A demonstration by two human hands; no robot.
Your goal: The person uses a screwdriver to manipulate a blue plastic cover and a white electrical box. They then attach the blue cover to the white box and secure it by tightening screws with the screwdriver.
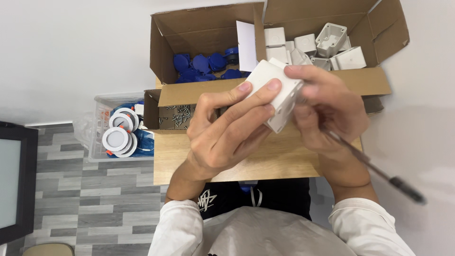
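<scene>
A white plastic junction box (276, 92) is held up over the wooden table (265, 161) between both hands. My left hand (227, 135) grips its near side with fingers wrapped over the top. My right hand (327, 111) clasps its right side and also holds a thin dark screwdriver (379, 170), whose handle points down to the right.
An open cardboard box (204, 52) behind holds blue round parts (204, 64); another (379, 78) holds several white boxes (327, 47). A small carton (151, 111) contains screws (177, 116). A clear bin (97, 137) of round white lamps stands on the floor at left.
</scene>
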